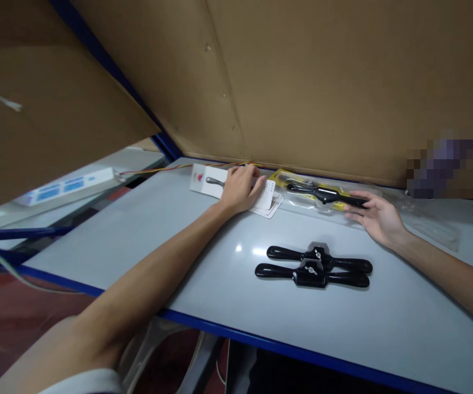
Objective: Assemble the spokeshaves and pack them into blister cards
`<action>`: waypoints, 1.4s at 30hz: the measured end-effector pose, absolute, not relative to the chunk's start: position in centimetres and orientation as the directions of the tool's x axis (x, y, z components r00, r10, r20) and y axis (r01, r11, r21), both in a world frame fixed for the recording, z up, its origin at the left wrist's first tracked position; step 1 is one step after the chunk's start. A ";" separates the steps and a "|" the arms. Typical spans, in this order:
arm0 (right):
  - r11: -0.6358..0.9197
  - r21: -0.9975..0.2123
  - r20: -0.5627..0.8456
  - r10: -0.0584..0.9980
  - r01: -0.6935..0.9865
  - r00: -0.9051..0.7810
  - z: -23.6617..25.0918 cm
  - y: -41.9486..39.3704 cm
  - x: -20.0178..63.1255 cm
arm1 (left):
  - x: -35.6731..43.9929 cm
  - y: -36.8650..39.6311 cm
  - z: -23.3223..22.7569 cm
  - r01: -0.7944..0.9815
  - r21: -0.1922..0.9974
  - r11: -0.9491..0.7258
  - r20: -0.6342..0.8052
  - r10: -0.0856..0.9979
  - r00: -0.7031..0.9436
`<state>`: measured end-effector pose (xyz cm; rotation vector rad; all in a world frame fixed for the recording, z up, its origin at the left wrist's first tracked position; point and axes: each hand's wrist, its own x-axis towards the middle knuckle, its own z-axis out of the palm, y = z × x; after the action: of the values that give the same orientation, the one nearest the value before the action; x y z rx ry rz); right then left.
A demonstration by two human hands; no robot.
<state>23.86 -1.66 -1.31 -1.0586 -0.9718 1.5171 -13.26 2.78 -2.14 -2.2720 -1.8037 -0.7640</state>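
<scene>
My left hand point(240, 187) lies palm down on a small stack of white printed packaging cards point(208, 180) at the back of the pale table point(203, 273). My right hand point(378, 218) touches a clear plastic package with a yellow backing point(302, 183) that holds a black two-handled tool point(322, 192); the fingertips rest on the tool's right handle through the plastic. Two loose black two-handled tools point(313, 266) lie side by side in the middle of the table, nearer me than both hands.
Brown cardboard walls point(322, 82) close off the back and the upper left. A blue frame edges the table front point(285, 347). A white power strip point(66, 186) sits on a surface to the left, with red and yellow wires point(158, 169) running to the table's back corner.
</scene>
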 end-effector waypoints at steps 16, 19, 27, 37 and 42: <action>-0.076 -0.976 -0.047 0.989 -0.205 -0.141 -1.6 -1.7 24.4 | -12.1 1.7 -1.6 0.947 0.096 -0.306 0.435 0.869 0.237; -0.110 -0.966 -0.083 0.989 -0.232 -0.122 -1.4 -1.8 24.3 | -11.9 1.7 -1.7 0.949 0.094 -0.302 0.398 0.885 0.243; -0.116 -0.961 -0.093 0.990 -0.252 -0.103 -1.4 -1.8 24.0 | -12.2 1.5 -1.4 0.930 0.134 -0.343 0.346 0.895 0.280; -0.040 -0.974 -0.001 0.985 -0.224 -0.170 -1.5 -2.0 24.2 | -10.3 0.4 -0.4 0.897 0.206 -0.391 0.356 0.884 0.304; -0.044 -0.966 -0.016 0.993 -0.253 -0.115 -1.5 -2.0 24.2 | -12.0 0.7 0.7 0.920 0.170 -0.353 0.279 0.913 0.299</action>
<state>24.15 -1.97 -1.51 -0.9818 -1.0796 1.4241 -12.02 0.74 0.67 -2.5139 -1.7734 -0.5157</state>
